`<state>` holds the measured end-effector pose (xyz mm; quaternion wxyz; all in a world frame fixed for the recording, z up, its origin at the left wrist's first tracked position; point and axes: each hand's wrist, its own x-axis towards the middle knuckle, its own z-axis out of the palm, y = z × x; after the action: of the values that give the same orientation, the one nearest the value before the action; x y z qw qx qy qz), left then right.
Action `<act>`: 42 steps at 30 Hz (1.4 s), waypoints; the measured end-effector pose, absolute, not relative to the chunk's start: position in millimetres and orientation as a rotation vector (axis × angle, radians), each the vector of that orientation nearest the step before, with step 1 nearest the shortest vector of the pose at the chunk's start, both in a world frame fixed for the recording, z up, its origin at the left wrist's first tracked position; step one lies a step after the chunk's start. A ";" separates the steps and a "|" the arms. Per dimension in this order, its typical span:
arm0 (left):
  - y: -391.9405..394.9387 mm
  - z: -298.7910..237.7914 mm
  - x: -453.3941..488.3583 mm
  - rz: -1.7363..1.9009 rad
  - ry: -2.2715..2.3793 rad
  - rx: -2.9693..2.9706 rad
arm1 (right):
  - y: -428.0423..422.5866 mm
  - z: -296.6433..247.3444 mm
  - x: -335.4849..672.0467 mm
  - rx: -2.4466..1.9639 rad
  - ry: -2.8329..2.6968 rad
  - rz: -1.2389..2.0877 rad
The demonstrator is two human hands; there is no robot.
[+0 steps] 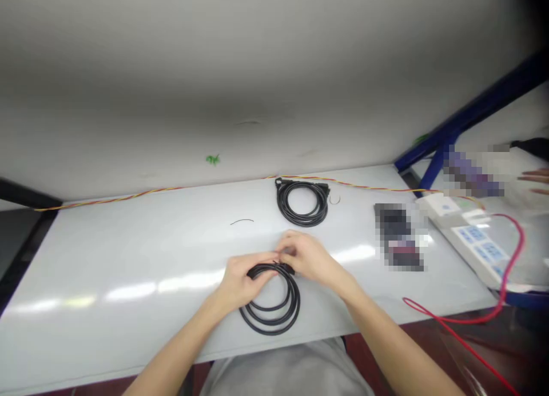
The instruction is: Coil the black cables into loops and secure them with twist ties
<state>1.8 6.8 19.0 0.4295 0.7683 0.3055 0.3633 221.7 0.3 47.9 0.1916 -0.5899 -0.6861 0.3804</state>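
A coiled black cable (271, 330) lies near the front edge of the table, several loops in a ring. My left hand (240, 279) is closed around the upper left of this coil, thumb laid over the loops. Against its fingertips, my right hand (306, 256) pinches at the top of the ring. A thin dark strand shows between the fingertips there, but what the right fingers hold is largely hidden. Part of a dark cable end shows under the right hand. Behind them lies a second coiled black cable (302, 220), untouched, with a looped end at its upper left.
A short thin black strand (242, 220) and a curled one (335, 200) lie on the white table (107, 339). Red-yellow twisted wire (141, 196) runs along the back. At right are a blurred dark object (397, 236), a white power strip (465, 233), a red cable (510, 270) and another person's hand (536, 179).
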 end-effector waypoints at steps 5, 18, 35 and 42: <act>4.9 17.1 3.4 0.897 0.817 1.884 | -6.3 63.8 223.9 -1.489 -1.929 1.248; 8.4 21.5 5.7 0.940 0.786 1.890 | -44.3 39.2 210.3 -1.464 -1.670 1.096; 9.5 13.6 5.4 0.951 0.764 2.008 | -60.8 16.0 189.4 -1.605 -1.887 0.457; 11.3 14.0 8.3 0.930 0.853 1.979 | -57.5 24.0 192.4 -1.620 -2.036 0.169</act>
<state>8.3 11.3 14.0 0.3869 0.7775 0.3351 0.3655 192.4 -57.5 24.0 0.2641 -0.5993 -0.7531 0.0626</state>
